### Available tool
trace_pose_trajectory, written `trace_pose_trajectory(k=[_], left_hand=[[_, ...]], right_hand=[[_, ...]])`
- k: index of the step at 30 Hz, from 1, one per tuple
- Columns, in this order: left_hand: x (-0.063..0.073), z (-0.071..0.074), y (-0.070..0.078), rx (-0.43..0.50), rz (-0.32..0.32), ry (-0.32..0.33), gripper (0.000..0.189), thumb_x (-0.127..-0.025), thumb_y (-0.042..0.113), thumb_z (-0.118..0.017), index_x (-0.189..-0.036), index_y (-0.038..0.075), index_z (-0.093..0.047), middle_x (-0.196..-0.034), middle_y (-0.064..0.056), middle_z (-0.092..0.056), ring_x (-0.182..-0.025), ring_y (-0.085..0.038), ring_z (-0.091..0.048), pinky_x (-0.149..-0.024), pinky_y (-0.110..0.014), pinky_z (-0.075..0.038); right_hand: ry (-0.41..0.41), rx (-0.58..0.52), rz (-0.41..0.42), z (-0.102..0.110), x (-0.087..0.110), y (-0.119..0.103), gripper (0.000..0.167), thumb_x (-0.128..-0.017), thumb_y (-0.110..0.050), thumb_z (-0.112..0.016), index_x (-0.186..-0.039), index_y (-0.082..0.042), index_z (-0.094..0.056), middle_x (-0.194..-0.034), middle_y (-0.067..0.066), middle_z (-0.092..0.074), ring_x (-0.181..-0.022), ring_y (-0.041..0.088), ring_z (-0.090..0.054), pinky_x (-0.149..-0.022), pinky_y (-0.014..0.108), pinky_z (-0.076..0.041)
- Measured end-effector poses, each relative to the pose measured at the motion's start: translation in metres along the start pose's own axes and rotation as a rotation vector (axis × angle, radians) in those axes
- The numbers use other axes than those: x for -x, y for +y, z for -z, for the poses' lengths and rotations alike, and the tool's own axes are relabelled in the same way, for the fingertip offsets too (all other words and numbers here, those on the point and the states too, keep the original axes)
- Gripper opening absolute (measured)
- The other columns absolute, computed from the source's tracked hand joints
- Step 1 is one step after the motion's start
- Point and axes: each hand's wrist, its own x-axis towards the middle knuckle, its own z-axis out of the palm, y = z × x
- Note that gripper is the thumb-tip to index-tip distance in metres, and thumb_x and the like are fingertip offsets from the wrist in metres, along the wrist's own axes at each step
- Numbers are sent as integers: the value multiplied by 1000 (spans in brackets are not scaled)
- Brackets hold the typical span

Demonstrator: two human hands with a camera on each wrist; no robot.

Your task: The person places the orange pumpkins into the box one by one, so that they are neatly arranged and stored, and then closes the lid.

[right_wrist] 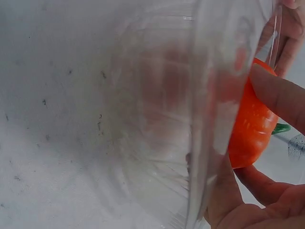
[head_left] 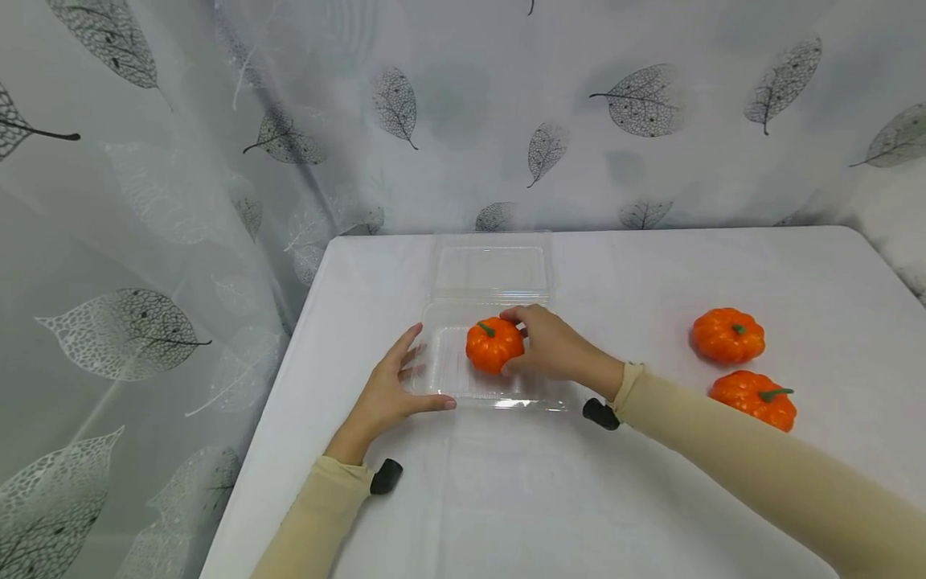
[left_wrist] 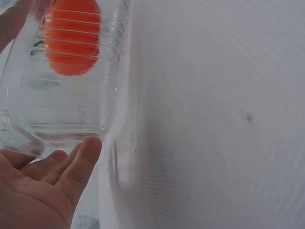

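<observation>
A small orange toy pumpkin (head_left: 493,346) with a green stem sits in the base of a clear plastic clamshell container (head_left: 448,386). My right hand (head_left: 550,346) grips this pumpkin from its right side, and the right wrist view shows thumb and fingers around the pumpkin (right_wrist: 252,129). At the container's left side is my left hand (head_left: 391,398), its fingers spread and its thumb along the front edge. In the left wrist view, the fingertips of the left hand (left_wrist: 52,191) touch the end wall of the container (left_wrist: 66,105).
Two more orange pumpkins lie on the right of the white table (head_left: 506,498): one farther back (head_left: 727,335), the other nearer (head_left: 755,398) and partly behind the right sleeve. The container's lid (head_left: 492,265) lies folded open toward the back edge. A leaf-patterned curtain (head_left: 463,121) hangs behind.
</observation>
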Motion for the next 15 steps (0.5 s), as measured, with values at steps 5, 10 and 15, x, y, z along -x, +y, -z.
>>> trace_pose_trajectory(k=[5, 10, 15], left_hand=[[0, -1, 0, 0, 1, 0, 125, -64, 28, -99, -162, 24, -23, -165, -2, -26, -138, -33, -46, -108, -48, -44], [0, -1, 1, -3, 5, 7, 125, -63, 28, -99, -162, 25, -23, -164, -2, -27, -138, -33, -47, -108, -48, -45], [1, -2, 2, -5, 7, 9, 125, -63, 29, -99, -162, 25, -23, -164, -3, -28, -138, -33, -47, -108, -49, -44]], right_hand=[[-40, 32, -11, -2, -1, 0, 76, -80, -10, -84, -145, 3, -47, -140, 17, -51, -123, 34, -54, -103, 45, -50], [-63, 37, -7, -4, -2, -1, 77, -80, -9, -84, -145, 4, -46, -139, 19, -51, -123, 34, -54, -104, 46, -50], [-81, 36, -4, -4, -1, 0, 81, -79, -10, -84, -148, 2, -43, -142, 19, -50, -125, 35, -53, -105, 47, -49]])
